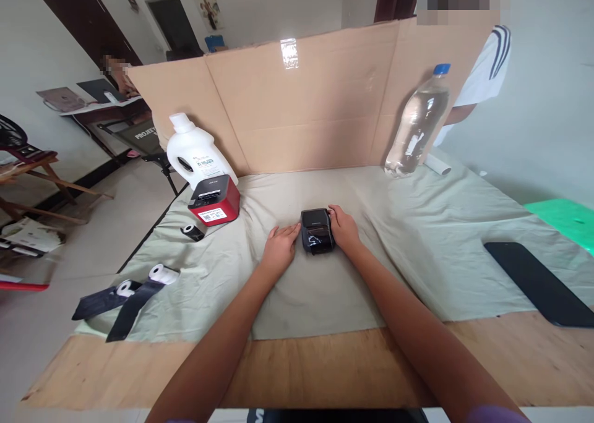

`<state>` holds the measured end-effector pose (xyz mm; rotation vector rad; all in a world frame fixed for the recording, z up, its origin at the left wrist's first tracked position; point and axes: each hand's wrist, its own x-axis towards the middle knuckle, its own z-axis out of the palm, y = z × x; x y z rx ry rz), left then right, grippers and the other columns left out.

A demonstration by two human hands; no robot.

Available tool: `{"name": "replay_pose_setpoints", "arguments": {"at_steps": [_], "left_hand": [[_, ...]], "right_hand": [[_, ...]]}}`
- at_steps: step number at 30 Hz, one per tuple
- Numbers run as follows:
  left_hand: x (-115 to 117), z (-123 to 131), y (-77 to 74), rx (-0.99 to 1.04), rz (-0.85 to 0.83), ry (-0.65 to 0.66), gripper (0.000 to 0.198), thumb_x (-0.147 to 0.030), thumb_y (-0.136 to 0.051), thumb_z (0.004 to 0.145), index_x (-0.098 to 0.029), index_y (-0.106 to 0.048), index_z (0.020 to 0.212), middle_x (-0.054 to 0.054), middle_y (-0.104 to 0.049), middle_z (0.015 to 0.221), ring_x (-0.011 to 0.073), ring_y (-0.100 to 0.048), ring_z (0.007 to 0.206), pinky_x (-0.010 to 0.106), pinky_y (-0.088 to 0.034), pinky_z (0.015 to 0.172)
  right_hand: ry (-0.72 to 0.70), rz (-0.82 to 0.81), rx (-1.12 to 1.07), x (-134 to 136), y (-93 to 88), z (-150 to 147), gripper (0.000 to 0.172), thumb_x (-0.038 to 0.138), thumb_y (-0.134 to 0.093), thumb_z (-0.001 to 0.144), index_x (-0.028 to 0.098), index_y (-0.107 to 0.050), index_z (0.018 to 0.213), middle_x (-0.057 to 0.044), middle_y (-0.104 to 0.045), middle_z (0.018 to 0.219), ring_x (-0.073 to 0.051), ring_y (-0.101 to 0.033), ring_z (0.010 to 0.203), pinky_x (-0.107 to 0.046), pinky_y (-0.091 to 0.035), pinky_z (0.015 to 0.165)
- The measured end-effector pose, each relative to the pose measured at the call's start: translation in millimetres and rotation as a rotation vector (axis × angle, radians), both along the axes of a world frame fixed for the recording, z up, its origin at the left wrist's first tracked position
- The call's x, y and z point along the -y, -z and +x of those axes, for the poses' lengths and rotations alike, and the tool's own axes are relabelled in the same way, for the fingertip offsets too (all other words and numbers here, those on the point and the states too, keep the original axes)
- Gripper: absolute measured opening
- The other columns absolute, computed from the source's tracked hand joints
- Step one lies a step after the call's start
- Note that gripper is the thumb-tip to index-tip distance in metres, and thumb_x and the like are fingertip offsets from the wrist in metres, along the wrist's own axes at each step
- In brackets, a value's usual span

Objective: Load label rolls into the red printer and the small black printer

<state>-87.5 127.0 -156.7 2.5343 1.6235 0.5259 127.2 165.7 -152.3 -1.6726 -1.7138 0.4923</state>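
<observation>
A small black portable receipt printer (318, 230) with a glossy front lies on the grey-green cloth between my hands. My left hand (279, 248) rests on the cloth, fingers stretched out, their tips touching the printer's left side. Along the opposite side my right hand (344, 228) grips the printer's upper right edge, its fingers curled there. To the left stands a red and black printer (215, 200) with a white label. A black paper roll (192, 232) lies in front of it. Two partly unrolled rolls, one paper roll (163, 274) and another paper roll (127, 288), lie nearer the left edge.
A cardboard panel (306, 114) stands behind the cloth. Before it are a white jug (199, 151) and a clear bottle (420, 126) with a blue cap. A black phone (541, 281) lies at right. A person in a white sleeve (487, 64) is behind the panel.
</observation>
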Motion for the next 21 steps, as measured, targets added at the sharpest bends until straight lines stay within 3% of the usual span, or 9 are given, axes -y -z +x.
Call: {"name": "replay_pose_setpoints", "arguments": {"at_steps": [4,8,21], "left_hand": [[-3.9,0.9,-4.8,0.026,-0.101,0.018,0.073,0.007,-0.037,0.075,-0.015,-0.051,0.144,0.009,-0.050,0.149,0.0198,-0.044,0.141,0.044,-0.029,0.121],[-5.8,-1.7,-7.7,0.001,-0.145,0.038,0.081,0.009,-0.036,0.071,-0.017,-0.049,0.146,0.006,-0.048,0.151,0.0210,-0.038,0.145,0.048,-0.023,0.123],[-5.3,-2.6,-5.0,-0.063,-0.112,0.029,0.081,0.008,-0.036,0.070,-0.017,-0.048,0.147,0.006,-0.050,0.149,0.0218,-0.037,0.146,0.049,-0.023,0.123]], "right_hand": [[-0.002,-0.021,-0.003,-0.6,1.1,-0.7,0.043,0.027,-0.028,0.102,0.020,-0.054,0.135,-0.010,-0.071,0.122,-0.026,-0.065,0.114,-0.036,-0.047,0.094],[0.004,-0.030,0.002,-1.5,1.8,-0.7,0.042,0.028,-0.029,0.102,0.020,-0.055,0.135,-0.010,-0.072,0.119,-0.026,-0.065,0.112,-0.036,-0.047,0.093],[0.016,-0.041,-0.018,-0.1,-0.8,-1.6,0.043,0.031,-0.029,0.102,0.021,-0.055,0.135,-0.010,-0.073,0.115,-0.026,-0.065,0.112,-0.036,-0.047,0.094]]}}
